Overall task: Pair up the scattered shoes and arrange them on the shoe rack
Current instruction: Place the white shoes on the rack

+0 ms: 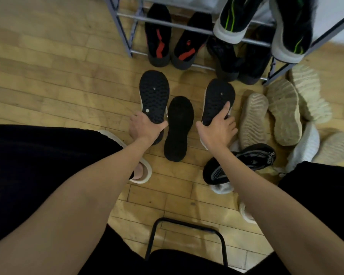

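Note:
My left hand (144, 128) grips the heel of a black-soled shoe (154, 95), sole turned up toward me. A matching black-soled shoe (216, 101) is held the same way at its heel by my right hand (216, 131). Between them a black shoe (178, 129) lies sole-up on the wooden floor. The grey metal shoe rack (187, 26) stands just beyond. Its lower tier holds a black pair with red marks (158, 36) and a dark pair (238, 58). A black pair with green lines and white soles (234, 18) sits on the upper tier.
Several beige-soled shoes (282, 112) lie sole-up in a heap at the right, beside a white knit shoe (304, 147). A black and grey mesh shoe (242, 162) lies under my right forearm. A black metal stool frame (185, 227) stands between my knees.

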